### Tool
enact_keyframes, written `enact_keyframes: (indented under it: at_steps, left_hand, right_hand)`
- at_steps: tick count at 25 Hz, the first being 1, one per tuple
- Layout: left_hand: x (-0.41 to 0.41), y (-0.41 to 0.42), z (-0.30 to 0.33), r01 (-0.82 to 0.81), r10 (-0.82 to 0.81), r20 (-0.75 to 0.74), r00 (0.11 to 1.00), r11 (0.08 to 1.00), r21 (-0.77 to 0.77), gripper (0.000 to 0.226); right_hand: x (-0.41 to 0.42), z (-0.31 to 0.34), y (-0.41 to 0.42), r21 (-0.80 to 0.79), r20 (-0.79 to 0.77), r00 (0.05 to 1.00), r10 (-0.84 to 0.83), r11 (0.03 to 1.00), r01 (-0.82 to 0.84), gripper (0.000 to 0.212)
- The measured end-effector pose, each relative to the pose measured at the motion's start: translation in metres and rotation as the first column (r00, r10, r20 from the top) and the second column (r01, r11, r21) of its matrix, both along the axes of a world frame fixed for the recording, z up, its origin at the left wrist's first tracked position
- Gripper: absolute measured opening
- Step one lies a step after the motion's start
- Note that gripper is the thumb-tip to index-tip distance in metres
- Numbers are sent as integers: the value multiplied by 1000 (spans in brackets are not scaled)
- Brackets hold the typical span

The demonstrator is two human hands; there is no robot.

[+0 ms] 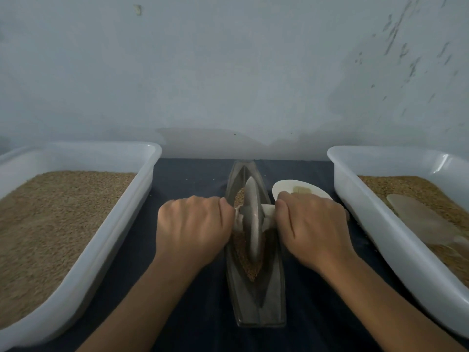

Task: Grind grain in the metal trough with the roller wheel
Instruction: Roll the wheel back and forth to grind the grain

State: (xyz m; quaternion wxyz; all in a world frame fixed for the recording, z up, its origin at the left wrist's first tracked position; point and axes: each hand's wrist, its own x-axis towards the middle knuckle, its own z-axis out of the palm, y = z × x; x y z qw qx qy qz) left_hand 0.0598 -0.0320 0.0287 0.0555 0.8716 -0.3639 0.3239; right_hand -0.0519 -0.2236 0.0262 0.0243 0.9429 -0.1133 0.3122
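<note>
A narrow boat-shaped metal trough [256, 303] lies lengthwise on the dark cloth in front of me. Brown grain [245, 255] fills its groove. The metal roller wheel [251, 219] stands upright in the groove near the middle of the trough. A pale handle sticks out of each side of the wheel. My left hand [193, 224] grips the left handle with curled fingers. My right hand [312, 224] grips the right handle the same way. Most of both handles is hidden inside my fists.
A white plastic tub [121, 224] full of grain stands to the left. Another white tub [375, 214] on the right holds grain and a pale scoop [421, 219]. A small white dish [294, 189] sits behind my right hand. A wall rises just beyond the trough.
</note>
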Motion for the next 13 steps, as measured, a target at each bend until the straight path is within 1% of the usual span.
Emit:
enact_keyframes:
  at_steps: [1,2,3,4,5,6,7,9,10,11,12,13]
  left_hand:
    - [4,-3,1,-27,27,8,1000,993,113,38]
    - [12,-7,2,-29,30,-1,1000,975,220,30]
    - [27,-16,3,-10,24,-51,998,963,269,19]
    - [45,-24,9,-9,50,-136,989,957,289,14]
    - [62,-33,18,-22,110,-263,958,948,317,22]
    - [76,-41,27,-14,162,-402,901,938,346,30]
    - [88,-48,31,18,160,-475,865,937,349,32]
    - [105,-58,37,75,158,-562,812,926,369,20]
    - [108,-60,40,77,169,-587,792,925,371,23]
    - [107,-59,40,88,167,-594,787,922,376,23]
    - [102,-55,39,93,162,-573,804,916,389,17]
    - [96,-50,34,82,144,-525,839,920,384,13]
  right_hand:
    - [7,3,-3,-12,-37,999,-21,1000,21,49]
    - [19,5,-8,-28,-72,996,-53,998,51,52]
    - [33,9,-14,-41,-95,992,-81,996,78,55]
    - [47,14,-22,-52,-129,987,-100,994,94,56]
    - [62,17,-32,-70,-182,979,-97,994,86,56]
    - [76,21,-40,-87,-241,968,-74,995,55,53]
    - [88,25,-48,-74,-308,950,-45,997,23,48]
    - [106,30,-60,2,-446,895,-6,1000,8,41]
    - [109,32,-62,36,-502,865,0,999,21,39]
    - [109,34,-62,70,-514,858,-3,997,46,42]
    - [106,35,-58,86,-485,874,-21,994,72,48]
    - [99,33,-51,80,-424,904,-50,993,92,55]
